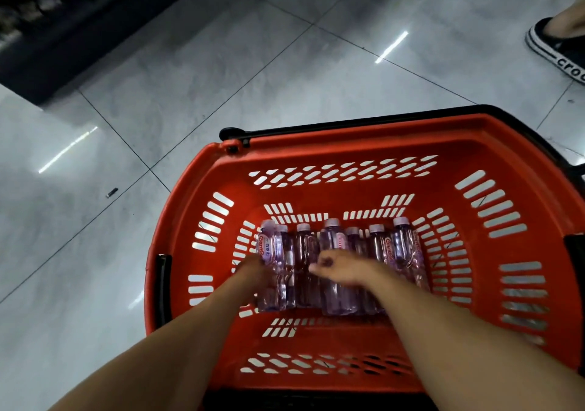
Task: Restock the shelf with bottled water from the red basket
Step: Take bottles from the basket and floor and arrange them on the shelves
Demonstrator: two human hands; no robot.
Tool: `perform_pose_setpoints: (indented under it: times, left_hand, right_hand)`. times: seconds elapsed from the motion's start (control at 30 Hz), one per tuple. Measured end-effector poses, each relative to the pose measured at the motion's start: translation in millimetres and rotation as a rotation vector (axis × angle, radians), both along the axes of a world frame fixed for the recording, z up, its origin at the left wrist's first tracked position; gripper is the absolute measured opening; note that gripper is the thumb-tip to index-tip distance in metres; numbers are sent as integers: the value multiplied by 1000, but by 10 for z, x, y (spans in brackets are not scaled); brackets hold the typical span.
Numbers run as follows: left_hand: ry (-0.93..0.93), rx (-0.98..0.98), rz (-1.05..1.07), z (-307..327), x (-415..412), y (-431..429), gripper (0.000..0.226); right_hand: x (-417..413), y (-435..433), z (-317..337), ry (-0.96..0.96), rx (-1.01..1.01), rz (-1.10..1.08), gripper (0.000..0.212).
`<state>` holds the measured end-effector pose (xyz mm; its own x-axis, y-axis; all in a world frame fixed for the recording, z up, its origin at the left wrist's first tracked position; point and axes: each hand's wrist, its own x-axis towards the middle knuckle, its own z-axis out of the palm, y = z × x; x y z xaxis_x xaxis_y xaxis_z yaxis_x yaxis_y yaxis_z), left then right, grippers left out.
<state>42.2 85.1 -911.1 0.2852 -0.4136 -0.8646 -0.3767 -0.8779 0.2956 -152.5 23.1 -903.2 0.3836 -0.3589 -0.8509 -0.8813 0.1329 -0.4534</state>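
Bottles (402,243) in red basket (348,144), left hand (253,269) and right hand (337,269) blurred over them, grips unreadable

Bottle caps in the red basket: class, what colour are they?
The caps are pale lilac; the head view shows them best.

The ground is covered by a glossy grey tiled floor (285,78) with a marbled pattern, divided by thin dark grout lines (231,97). Overhead strip lighting is reflected in it as bright white streaks (392,46). A dark shelving unit (63,40) is seen along the upper left, its contents too blurred to be identified. A small dark object (111,192) is left lying on a tile. At the upper right edge, a black-and-white clog (557,53) worn on a bystander's foot is partly seen.
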Motion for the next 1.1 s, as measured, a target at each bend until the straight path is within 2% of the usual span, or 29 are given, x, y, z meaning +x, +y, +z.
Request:
perform_pose_setpoints:
  times: [0.07, 0.1, 0.2, 0.33, 0.4, 0.43, 0.53, 0.6, 0.67, 0.7, 0.8, 0.87, 0.97, 1.1]
  left_hand:
    - [147, -43, 120, 31, -17, -1, 27]
    - [232, -60, 194, 56, -49, 0, 32]
    - [444, -86, 320, 95, -232, 12, 42]
    - [519, -165, 317, 373, -417, 7, 49]
    - [579, -233, 286, 660, -485, -36, 40]
    - [603, -281, 267, 814, -526, -68, 36]
    - [662, -416, 159, 1298, -734, -195, 34]
    - [709, -503, 79, 1626, -944, -297, 45]
    - [779, -575, 3, 1979, -1181, -366, 59]
    - [822, -615, -34, 2182, -1328, -371, 62]
    - [954, -726, -244, 2832, -1863, -241, 63]
    - [1056, -776, -404, 3222, -2242, -53, 60]
    - [1208, -788, -575, 3656, -2817, 347, 55]
    - [1386, -744, -859, 4095, -3583, 1153, 57]
  right_hand:
    - [22, 148, -49, -37, -113, -92, 17]
    - [25, 178, -33, -70, -134, -131, 22]
    - [-83, 160, 71, -151, -81, -218, 70]
    - [-287, 133, 458, -226, -97, -434, 118]
    - [-432, 57, 706, -198, -151, -531, 133]
    - [-497, 47, 842, -168, -181, -545, 129]
    - [-793, 52, 1174, -178, -304, -597, 85]
    - [-1061, 107, 1399, -236, -400, -686, 86]
    - [-1313, 265, 1875, -234, -550, -774, 100]
    - [-1417, 409, 2198, -242, -628, -837, 96]
    - [-1785, 968, 3003, -242, -816, -996, 59]
    - [-2035, 1399, 3436, -249, -894, -1096, 46]
    - [-2350, 2154, 3959, -157, -1105, -1230, 51]
    - [-2681, 3291, 4340, 107, -1385, -1468, 53]
